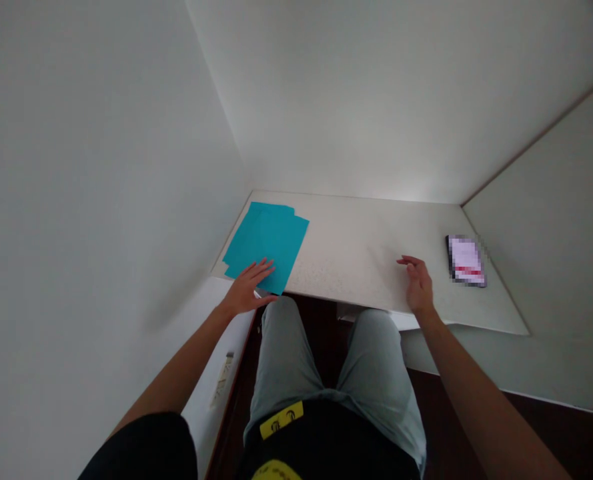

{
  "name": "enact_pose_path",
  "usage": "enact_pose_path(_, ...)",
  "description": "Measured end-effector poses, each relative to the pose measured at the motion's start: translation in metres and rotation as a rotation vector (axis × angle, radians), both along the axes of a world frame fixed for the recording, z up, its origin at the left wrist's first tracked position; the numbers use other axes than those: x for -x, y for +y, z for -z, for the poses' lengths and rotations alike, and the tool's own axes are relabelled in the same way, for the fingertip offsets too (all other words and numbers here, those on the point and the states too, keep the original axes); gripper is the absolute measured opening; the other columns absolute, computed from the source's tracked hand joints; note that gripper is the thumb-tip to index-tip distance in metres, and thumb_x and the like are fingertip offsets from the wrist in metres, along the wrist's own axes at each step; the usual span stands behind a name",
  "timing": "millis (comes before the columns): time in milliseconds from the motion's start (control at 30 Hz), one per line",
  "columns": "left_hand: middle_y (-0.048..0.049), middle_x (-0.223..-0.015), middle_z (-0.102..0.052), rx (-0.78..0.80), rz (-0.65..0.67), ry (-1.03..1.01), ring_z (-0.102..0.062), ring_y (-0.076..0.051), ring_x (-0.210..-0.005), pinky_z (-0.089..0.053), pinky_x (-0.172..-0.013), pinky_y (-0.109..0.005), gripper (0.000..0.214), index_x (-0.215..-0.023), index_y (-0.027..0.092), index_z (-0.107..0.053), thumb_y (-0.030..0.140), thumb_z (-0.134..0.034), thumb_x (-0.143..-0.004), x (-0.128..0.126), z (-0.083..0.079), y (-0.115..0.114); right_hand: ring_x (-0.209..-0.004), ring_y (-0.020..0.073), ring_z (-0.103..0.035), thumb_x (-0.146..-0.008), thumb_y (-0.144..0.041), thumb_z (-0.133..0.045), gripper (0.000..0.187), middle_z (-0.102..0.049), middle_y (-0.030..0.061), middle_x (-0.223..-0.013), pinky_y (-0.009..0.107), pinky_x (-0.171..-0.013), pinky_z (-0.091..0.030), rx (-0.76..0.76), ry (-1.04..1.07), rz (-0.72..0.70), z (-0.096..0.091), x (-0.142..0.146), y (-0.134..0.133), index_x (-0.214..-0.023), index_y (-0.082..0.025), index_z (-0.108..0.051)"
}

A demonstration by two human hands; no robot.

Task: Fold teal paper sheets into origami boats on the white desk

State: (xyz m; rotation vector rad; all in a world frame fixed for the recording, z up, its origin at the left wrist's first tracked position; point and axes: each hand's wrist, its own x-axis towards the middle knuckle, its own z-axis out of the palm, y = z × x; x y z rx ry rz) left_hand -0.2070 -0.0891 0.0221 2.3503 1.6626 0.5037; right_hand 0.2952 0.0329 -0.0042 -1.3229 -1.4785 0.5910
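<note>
Overlapping flat turquoise paper sheets (271, 237) are laid at the left end of the cream-white rectangular desktop (346, 257), near the white wall (126, 167). Their near edge is touched by the left hand (247, 289), fingers spread, nothing grasped. The right hand (419, 287) is held over the desktop's right half, fingers loosely bent, nothing gripped; desktop contact cannot be told. A dark-edged rectangular object (467, 260), face pixelated, is placed farther right.
</note>
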Motion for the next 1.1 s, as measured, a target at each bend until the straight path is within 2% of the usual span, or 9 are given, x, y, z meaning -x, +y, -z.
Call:
enact_pose_path(167,-0.0065,-0.144,-0.075,0.035,-0.111,-0.019,-0.066,-0.026,-0.142,-0.048,-0.125,-0.052,0.038,-0.135,0.03,-0.076,0.031,-0.056,-0.103,0.011,0.009,-0.024,-0.108,0.0294,-0.066,-0.103,-0.063,-0.047,0.048,-0.075,0.01,-0.111,0.05,-0.104,-0.047,0.008,0.002,-0.001,0.003,-0.001,0.002,-0.118,-0.023,-0.069)
enact_pose_path(300,-0.006,-0.129,-0.082,-0.096,-0.237,-0.026,-0.077,-0.025,-0.121,-0.059,-0.112,-0.046,0.038,-0.127,0.03,-0.08,0.024,-0.051,-0.105,-0.008,-0.015,-0.012,-0.107,0.0286,-0.065,-0.103,-0.064,-0.046,0.049,-0.074,0.0096,-0.11,0.05,-0.104,-0.047,0.004,0.005,-0.004,0.006,-0.003,0.004,-0.118,-0.022,-0.069)
enact_pose_path(467,-0.005,-0.136,-0.079,-0.105,-0.01,0.04,-0.075,-0.022,-0.124,-0.058,-0.108,-0.041,0.039,-0.136,0.031,-0.077,0.017,-0.055,-0.106,-0.095,-0.038,0.002,-0.108,0.0287,-0.065,-0.103,-0.067,-0.045,0.052,-0.075,0.0097,-0.111,0.05,-0.106,-0.048,0.012,0.011,0.002,0.005,-0.001,0.004,-0.119,-0.023,-0.068)
enact_pose_path(667,-0.0072,-0.131,-0.081,0.025,0.114,0.113,-0.078,-0.024,-0.113,-0.061,-0.092,-0.038,0.039,-0.136,0.029,-0.076,0.013,-0.058,-0.105,-0.208,-0.026,-0.004,-0.108,0.0295,-0.069,-0.098,-0.072,-0.056,0.052,-0.076,0.0105,-0.111,0.052,-0.107,-0.052,0.025,0.065,-0.004,-0.005,0.005,0.001,-0.113,-0.024,-0.07)
enact_pose_path(733,-0.0076,-0.128,-0.081,0.03,0.127,0.117,-0.078,-0.025,-0.11,-0.06,-0.09,-0.039,0.039,-0.139,0.03,-0.075,0.015,-0.057,-0.107,-0.226,-0.026,-0.01,-0.11,0.0299,-0.071,-0.097,-0.073,-0.06,0.051,-0.077,0.01,-0.114,0.053,-0.108,-0.053,0.043,0.075,-0.079,-0.009,-0.003,-0.009,-0.112,-0.026,-0.072)
enact_pose_path(833,-0.0089,-0.124,-0.081,0.015,0.151,0.125,-0.077,-0.025,-0.106,-0.058,-0.091,-0.04,0.041,-0.142,0.03,-0.073,0.016,-0.054,-0.108,-0.24,-0.036,-0.015,-0.125,0.0335,-0.069,-0.093,-0.075,-0.068,0.058,-0.076,0.0109,-0.129,0.056,-0.116,-0.049,0.062,-0.02,-0.348,-0.014,-0.022,-0.035,-0.126,-0.027,-0.074)
enact_pose_path(967,-0.0092,-0.119,-0.082,-0.023,0.223,0.134,-0.076,-0.026,-0.11,-0.056,-0.097,-0.043,0.039,-0.141,0.029,-0.073,0.018,-0.054,-0.109,-0.252,-0.06,-0.007,-0.138,0.0398,-0.064,-0.066,-0.07,-0.096,0.099,-0.068,0.0116,-0.152,0.06,-0.121,-0.046,0.099,-0.201,-0.554,-0.018,-0.031,-0.064,-0.15,-0.03,-0.064)
enact_pose_path(1000,-0.0088,-0.117,-0.082,-0.035,0.249,0.135,-0.075,-0.026,-0.111,-0.055,-0.1,-0.045,0.038,-0.14,0.029,-0.073,0.019,-0.054,-0.109,-0.256,-0.067,-0.002,-0.135,0.0396,-0.067,-0.068,-0.067,-0.096,0.093,-0.071,0.0107,-0.148,0.061,-0.12,-0.047,0.105,-0.225,-0.546,-0.019,-0.027,-0.066,-0.148,-0.031,-0.067)
enact_pose_path(1100,-0.0085,-0.123,-0.081,-0.132,0.275,0.086,-0.071,-0.027,-0.124,-0.047,-0.117,-0.05,0.041,-0.145,0.031,-0.069,0.02,-0.052,-0.109,-0.266,-0.09,0.009,-0.114,0.0357,-0.076,-0.089,-0.061,-0.08,0.042,-0.083,0.0059,-0.122,0.058,-0.111,-0.054,0.123,-0.212,-0.509,-0.022,-0.011,-0.063,-0.119,-0.032,-0.081)
